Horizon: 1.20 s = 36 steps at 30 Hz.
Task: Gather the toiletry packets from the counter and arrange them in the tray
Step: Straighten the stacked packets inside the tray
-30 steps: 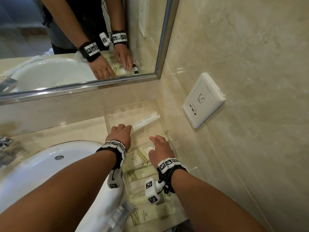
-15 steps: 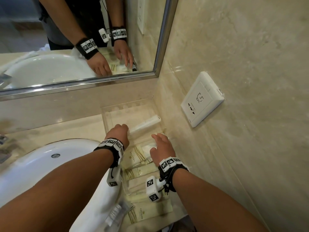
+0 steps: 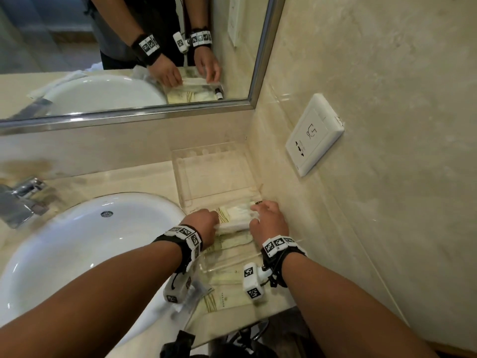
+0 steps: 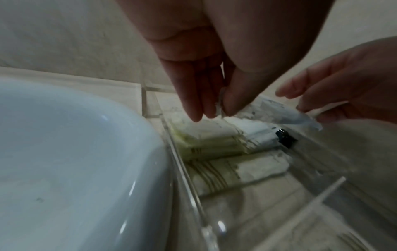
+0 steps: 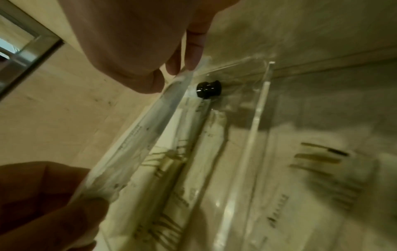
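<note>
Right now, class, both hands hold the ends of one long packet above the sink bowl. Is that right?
Not quite. The left hand and right hand pinch the long packet above the clear tray, not the sink; the left wrist view shows it.

The tray (image 3: pixel 180 174) sits on the bench (image 3: pixel 134 177) in the corner, right of the sink (image 3: pixel 77 241); packets (image 3: pixel 232 211) lie in it, another packet (image 3: pixel 227 301) before it

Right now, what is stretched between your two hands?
A long clear packet, pinched at its ends by the left hand and right hand, above the packets already in the tray. The left wrist view shows it best.
</note>
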Tool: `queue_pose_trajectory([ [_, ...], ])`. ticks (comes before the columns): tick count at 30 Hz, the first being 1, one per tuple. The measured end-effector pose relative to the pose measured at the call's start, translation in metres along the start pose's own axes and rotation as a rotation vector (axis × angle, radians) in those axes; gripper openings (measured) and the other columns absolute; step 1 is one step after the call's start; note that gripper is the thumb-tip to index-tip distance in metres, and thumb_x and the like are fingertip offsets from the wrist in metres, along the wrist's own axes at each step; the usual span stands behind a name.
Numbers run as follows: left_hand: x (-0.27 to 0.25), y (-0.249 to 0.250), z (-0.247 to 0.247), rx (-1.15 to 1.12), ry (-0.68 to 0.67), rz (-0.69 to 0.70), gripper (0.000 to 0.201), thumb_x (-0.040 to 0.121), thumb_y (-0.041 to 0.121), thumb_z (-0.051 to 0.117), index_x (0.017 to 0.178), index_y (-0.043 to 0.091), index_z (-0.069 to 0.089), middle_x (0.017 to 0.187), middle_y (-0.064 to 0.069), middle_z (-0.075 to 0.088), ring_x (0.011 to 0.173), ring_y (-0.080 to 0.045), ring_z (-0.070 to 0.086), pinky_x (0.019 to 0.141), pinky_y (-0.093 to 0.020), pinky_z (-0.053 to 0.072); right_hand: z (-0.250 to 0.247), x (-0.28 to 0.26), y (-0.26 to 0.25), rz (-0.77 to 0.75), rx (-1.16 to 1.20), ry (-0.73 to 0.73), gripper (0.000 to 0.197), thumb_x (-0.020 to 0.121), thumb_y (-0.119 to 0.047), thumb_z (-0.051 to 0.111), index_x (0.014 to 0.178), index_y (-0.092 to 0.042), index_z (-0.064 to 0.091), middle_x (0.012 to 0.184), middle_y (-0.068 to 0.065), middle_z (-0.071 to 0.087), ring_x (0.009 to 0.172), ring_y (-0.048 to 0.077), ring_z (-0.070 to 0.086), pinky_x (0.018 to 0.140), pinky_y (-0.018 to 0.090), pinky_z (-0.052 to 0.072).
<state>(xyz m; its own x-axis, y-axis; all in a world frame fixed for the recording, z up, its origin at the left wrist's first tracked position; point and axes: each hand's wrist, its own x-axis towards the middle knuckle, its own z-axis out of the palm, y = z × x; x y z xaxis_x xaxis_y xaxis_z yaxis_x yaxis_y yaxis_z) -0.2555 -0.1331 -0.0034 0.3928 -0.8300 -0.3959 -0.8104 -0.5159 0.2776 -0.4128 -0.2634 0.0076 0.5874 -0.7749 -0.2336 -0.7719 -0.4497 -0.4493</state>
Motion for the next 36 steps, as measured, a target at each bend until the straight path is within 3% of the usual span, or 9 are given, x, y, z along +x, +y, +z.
queue_pose_trajectory([
  [4, -0.016, 0.007, 0.017, 0.035, -0.074, 0.001, 0.023, 0.092, 0.02, 0.051, 0.114, 0.015, 0.056, 0.112, -0.007, 0.061, 0.101, -0.027, 0.059, 0.081, -0.033, 0.046, 0.011, -0.014, 0.015, -0.012, -0.11, -0.162, 0.034, 0.091, -0.016, 0.05, 0.115, -0.029, 0.07, 0.132, -0.003, 0.055, 0.118, 0.019, 0.052, 0.098, 0.03, 0.045],
  [7, -0.025, 0.011, 0.028, 0.043, -0.104, -0.02, 0.026, 0.093, 0.021, 0.05, 0.117, 0.014, 0.055, 0.115, -0.008, 0.061, 0.106, -0.028, 0.059, 0.085, -0.035, 0.046, 0.015, -0.02, 0.021, -0.03, -0.194, -0.31, 0.034, 0.094, -0.019, 0.048, 0.12, -0.031, 0.067, 0.135, -0.003, 0.054, 0.121, 0.019, 0.05, 0.1, 0.032, 0.045],
  [12, -0.036, 0.016, 0.041, 0.053, -0.157, -0.082, 0.021, 0.091, 0.023, 0.051, 0.108, 0.02, 0.063, 0.109, -0.002, 0.066, 0.099, -0.025, 0.063, 0.079, -0.033, 0.051, 0.017, -0.024, 0.025, -0.044, -0.29, -0.407, 0.04, 0.096, -0.02, 0.044, 0.129, -0.033, 0.064, 0.139, 0.0, 0.049, 0.127, 0.022, 0.045, 0.103, 0.037, 0.044],
  [17, -0.038, 0.023, 0.047, 0.138, -0.198, -0.083, 0.03, 0.091, 0.02, 0.051, 0.118, 0.021, 0.064, 0.118, -0.004, 0.062, 0.108, -0.024, 0.06, 0.086, -0.037, 0.054, 0.015, -0.021, 0.025, -0.082, -0.402, -0.497, 0.048, 0.093, -0.012, 0.04, 0.128, -0.032, 0.066, 0.139, 0.004, 0.046, 0.128, 0.026, 0.043, 0.102, 0.037, 0.046],
  [22, -0.039, 0.024, 0.049, 0.174, -0.237, -0.086, 0.034, 0.09, 0.018, 0.052, 0.122, 0.023, 0.063, 0.121, -0.003, 0.058, 0.113, -0.025, 0.057, 0.089, -0.039, 0.053, 0.017, -0.018, 0.028, -0.094, -0.391, -0.502, 0.049, 0.092, -0.011, 0.044, 0.128, -0.036, 0.066, 0.137, 0.001, 0.047, 0.127, 0.024, 0.047, 0.099, 0.035, 0.047],
  [24, -0.04, 0.022, 0.049, 0.128, -0.214, -0.078, 0.032, 0.091, 0.018, 0.051, 0.12, 0.023, 0.063, 0.121, -0.003, 0.06, 0.112, -0.025, 0.058, 0.089, -0.039, 0.053, 0.016, -0.016, 0.029, -0.112, -0.39, -0.513, 0.05, 0.091, -0.01, 0.046, 0.129, -0.034, 0.065, 0.137, 0.0, 0.047, 0.125, 0.023, 0.05, 0.099, 0.035, 0.049],
  [27, -0.042, 0.017, 0.045, -0.004, -0.163, -0.101, 0.041, 0.092, 0.021, 0.051, 0.132, 0.025, 0.057, 0.131, -0.001, 0.061, 0.118, -0.024, 0.058, 0.096, -0.035, 0.05, 0.013, -0.013, 0.027, -0.12, -0.39, -0.558, 0.05, 0.089, -0.009, 0.048, 0.13, -0.032, 0.065, 0.139, 0.002, 0.047, 0.124, 0.024, 0.053, 0.099, 0.037, 0.05],
  [31, -0.045, 0.01, 0.034, -0.071, -0.117, -0.132, 0.041, 0.093, 0.02, 0.05, 0.134, 0.026, 0.056, 0.134, -0.001, 0.059, 0.121, -0.023, 0.057, 0.1, -0.036, 0.048, 0.012, -0.015, 0.024, -0.144, -0.32, -0.463, 0.041, 0.091, -0.019, 0.047, 0.123, -0.032, 0.068, 0.137, 0.0, 0.053, 0.12, 0.02, 0.055, 0.099, 0.037, 0.049],
  [36, -0.052, 0.0, 0.022, -0.15, -0.016, -0.199, 0.036, 0.095, 0.02, 0.046, 0.128, 0.023, 0.06, 0.128, -0.002, 0.063, 0.115, -0.022, 0.059, 0.095, -0.034, 0.049, 0.022, -0.037, 0.017, -0.233, -0.191, -0.399, 0.029, 0.089, -0.03, 0.05, 0.11, -0.037, 0.068, 0.117, -0.012, 0.059, 0.101, 0.011, 0.06, 0.09, 0.032, 0.051],
])
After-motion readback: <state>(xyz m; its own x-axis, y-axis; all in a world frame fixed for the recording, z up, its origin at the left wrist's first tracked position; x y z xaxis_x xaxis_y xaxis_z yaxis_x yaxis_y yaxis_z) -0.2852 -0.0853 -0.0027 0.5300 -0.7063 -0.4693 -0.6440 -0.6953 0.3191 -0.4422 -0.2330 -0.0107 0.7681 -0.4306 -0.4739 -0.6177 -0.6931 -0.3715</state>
